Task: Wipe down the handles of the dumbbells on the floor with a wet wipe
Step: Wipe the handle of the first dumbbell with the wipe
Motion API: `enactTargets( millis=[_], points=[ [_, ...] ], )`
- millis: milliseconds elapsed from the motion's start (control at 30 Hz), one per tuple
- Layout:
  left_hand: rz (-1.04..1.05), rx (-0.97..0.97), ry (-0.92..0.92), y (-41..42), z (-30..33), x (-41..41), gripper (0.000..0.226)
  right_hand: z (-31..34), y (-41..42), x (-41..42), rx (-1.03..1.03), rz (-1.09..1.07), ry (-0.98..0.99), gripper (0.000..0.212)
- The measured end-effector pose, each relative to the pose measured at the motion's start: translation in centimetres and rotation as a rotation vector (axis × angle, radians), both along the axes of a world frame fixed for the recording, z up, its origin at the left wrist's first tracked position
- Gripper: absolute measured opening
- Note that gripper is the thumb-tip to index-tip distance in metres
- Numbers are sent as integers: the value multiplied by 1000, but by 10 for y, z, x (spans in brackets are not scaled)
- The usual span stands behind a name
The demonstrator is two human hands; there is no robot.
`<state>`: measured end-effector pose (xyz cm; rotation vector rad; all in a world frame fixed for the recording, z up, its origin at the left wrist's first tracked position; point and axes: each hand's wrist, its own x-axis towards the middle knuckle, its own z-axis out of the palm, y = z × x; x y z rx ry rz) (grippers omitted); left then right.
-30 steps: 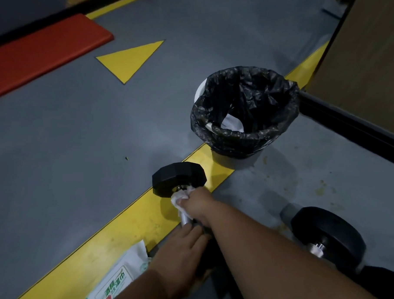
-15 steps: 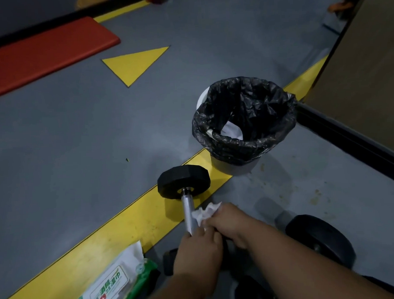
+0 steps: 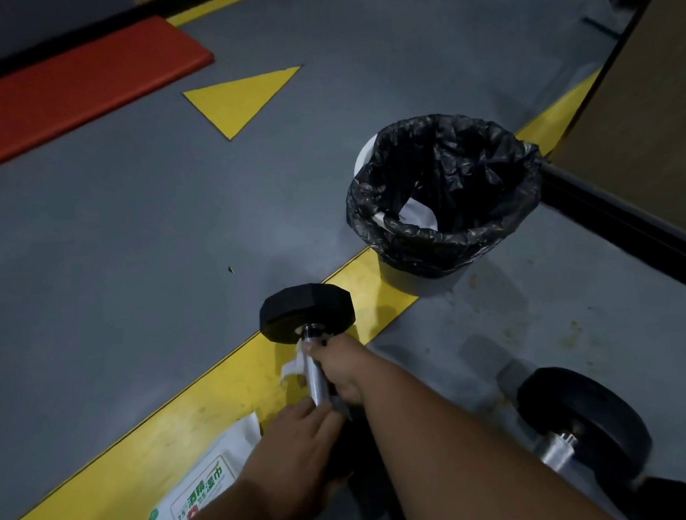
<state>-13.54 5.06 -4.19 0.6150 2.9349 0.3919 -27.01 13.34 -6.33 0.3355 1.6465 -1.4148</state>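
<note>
A person's right hand [image 3: 340,368] closes a white wet wipe [image 3: 293,366] around the chrome handle [image 3: 314,375] of a dumbbell [image 3: 307,312] lying on the floor [image 3: 136,237], its long axis running away from the camera and its black hexagonal head pointing toward a bag-lined waste bin [image 3: 443,200]. The far head rests on a yellow floor stripe [image 3: 125,446]. The left hand [image 3: 299,454] grips the handle's near end, fingers curled about it. A wet-wipe packet [image 3: 202,490] lies just beside that hand; a second dumbbell [image 3: 584,418] sits to the right.
</note>
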Motion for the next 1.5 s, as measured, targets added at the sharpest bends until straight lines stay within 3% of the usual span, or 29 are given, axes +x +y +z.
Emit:
enactTargets(
  millis=[100,233,333,433,600,700,833,933,1033,1167,1267,1400,1500],
  points=[
    [3,6,3,7,-2,-7,54,1,6,3,5,-24,14,37],
    [-91,9,34,8,-16,-4,42,0,12,13,89,-56,73,37],
    [-196,-10,54,-1,-15,1,29,-8,32,25,94,-261,14,33],
    [-302,-39,72,-5,-5,-5,22,-11,60,35,-36,-454,-17,20],
    [-300,41,44,-6,2,-10,21,-14,75,29,-69,-689,-18,14],
    [-300,20,14,-6,1,-11,24,-15,74,36,14,-702,59,15],
    [-296,37,29,-3,2,-10,31,-5,64,72,192,-436,233,26],
    [-291,-4,23,-3,2,-10,33,6,68,52,70,-588,34,10],
    [-296,-14,3,-5,1,-9,35,2,69,29,-94,-693,-71,28],
    [-280,16,29,-2,3,-10,33,15,67,58,153,-268,-49,25],
    [-267,-63,15,0,5,-9,38,19,71,77,58,-315,-101,15],
    [-261,-227,-15,16,16,-5,54,9,72,55,122,-453,-52,32],
    [-341,-344,9,42,10,-1,60,7,70,40,63,-626,75,14]
  ],
)
